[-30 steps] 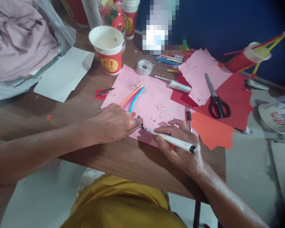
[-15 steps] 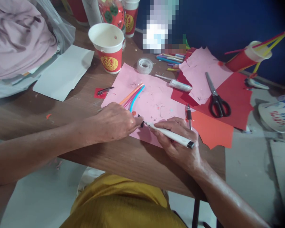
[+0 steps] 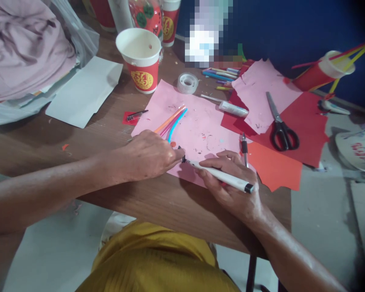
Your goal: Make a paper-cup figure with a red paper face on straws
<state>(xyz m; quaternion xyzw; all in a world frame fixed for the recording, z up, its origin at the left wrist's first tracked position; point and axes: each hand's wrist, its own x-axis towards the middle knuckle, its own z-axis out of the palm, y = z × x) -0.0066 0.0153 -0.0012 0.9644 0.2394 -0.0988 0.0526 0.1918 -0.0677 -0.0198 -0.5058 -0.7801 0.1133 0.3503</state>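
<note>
Over the pink paper (image 3: 197,125), my left hand (image 3: 149,156) is closed, its fingertips pinching a small black piece (image 3: 183,158) whose kind is too small to tell. My right hand (image 3: 231,182) grips a white marker (image 3: 226,176) with a black end, and the marker's tip meets or nearly meets the black piece. Just beyond my left hand lie an orange stick (image 3: 172,117), a purple stick and a curved blue stick (image 3: 177,125); their near ends are hidden by the hand. A small orange-red disc (image 3: 173,144) rests by my left fingers.
Black-handled scissors (image 3: 281,125) lie on red paper at the right, near a pen (image 3: 245,150) and orange paper (image 3: 281,164). A paper cup (image 3: 144,77), a tape roll (image 3: 187,83) and a glue tube (image 3: 233,109) sit farther back. A tilted cup (image 3: 319,73) holds straws.
The marker's tip has shifted slightly downward along the black piece, and my right hand has moved a little down. The left hand keeps its pinch; the whole view has drifted slightly.
</note>
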